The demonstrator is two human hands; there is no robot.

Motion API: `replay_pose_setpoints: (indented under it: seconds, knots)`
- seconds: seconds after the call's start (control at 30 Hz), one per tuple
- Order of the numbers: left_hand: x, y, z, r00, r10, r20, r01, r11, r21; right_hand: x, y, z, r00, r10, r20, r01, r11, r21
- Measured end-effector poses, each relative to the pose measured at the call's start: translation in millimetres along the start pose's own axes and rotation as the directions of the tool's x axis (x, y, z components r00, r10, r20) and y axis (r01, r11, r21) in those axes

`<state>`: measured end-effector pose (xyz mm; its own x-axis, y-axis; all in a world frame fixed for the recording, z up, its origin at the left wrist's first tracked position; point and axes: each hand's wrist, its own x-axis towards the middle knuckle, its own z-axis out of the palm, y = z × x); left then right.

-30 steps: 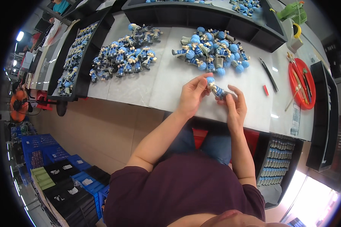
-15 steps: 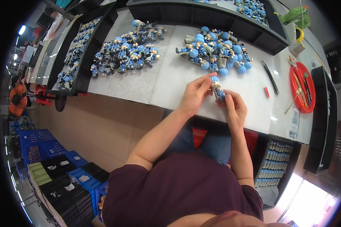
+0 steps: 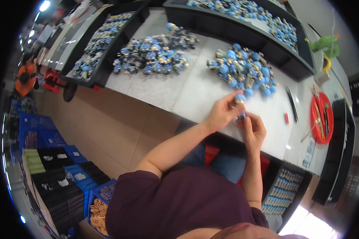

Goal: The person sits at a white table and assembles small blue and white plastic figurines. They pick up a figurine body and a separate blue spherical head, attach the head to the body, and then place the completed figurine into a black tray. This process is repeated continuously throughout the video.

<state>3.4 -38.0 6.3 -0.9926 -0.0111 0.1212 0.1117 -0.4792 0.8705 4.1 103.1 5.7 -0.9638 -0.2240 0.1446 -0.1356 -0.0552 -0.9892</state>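
Over the front edge of the white worktable I hold a small figurine with a round blue head and a blue body. My left hand is closed on it just under the head, thumb across its upper body. The fingers of my right hand pinch its lower end, so most of the body is hidden. Just beyond my hands lies a loose heap of similar blue-headed figurines. Further left is a second heap of figurines in blue and dark grey.
Black trays of figurines stand at the back and left. On the right lie a black pen, a small red block and a red dish with brushes. Stacked crates stand at lower left.
The view has shifted, so the table sits lower and further right. My left thumb has come across the figurine's upper body, and my hands are closer together around it.
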Motion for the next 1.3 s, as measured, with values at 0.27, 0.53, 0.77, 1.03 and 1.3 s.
replay_pose_setpoints:
  seconds: [0.27, 0.53, 0.77, 1.03, 1.3]
  knots:
    - [36, 89, -59, 0.904, 0.344, -0.254, -0.283, 0.927, 0.248, -2, -1, 2, 0.999, -0.013, 0.035, 0.015, 0.999, -0.041]
    - [63, 125, -154, 0.779, 0.625, 0.039, 0.118, -0.207, 0.971, 0, -3, 3, 1.0, 0.012, 0.012, -0.011, 1.0, -0.028]
    - [55, 111, -141, 0.756, 0.636, 0.154, 0.239, -0.488, 0.84, -1, -2, 5, 0.998, 0.053, 0.017, -0.051, 0.995, -0.083]
    - [72, 79, -69, 0.802, 0.355, 0.48, -0.442, -0.187, 0.877, -2, 1, 4, 1.0, 0.006, 0.003, -0.006, 0.99, -0.138]
    - [73, 89, -72, 0.893, 0.36, 0.268, -0.331, 0.125, 0.935, -3, 0, 2, 1.0, 0.008, -0.009, -0.009, 0.992, -0.123]
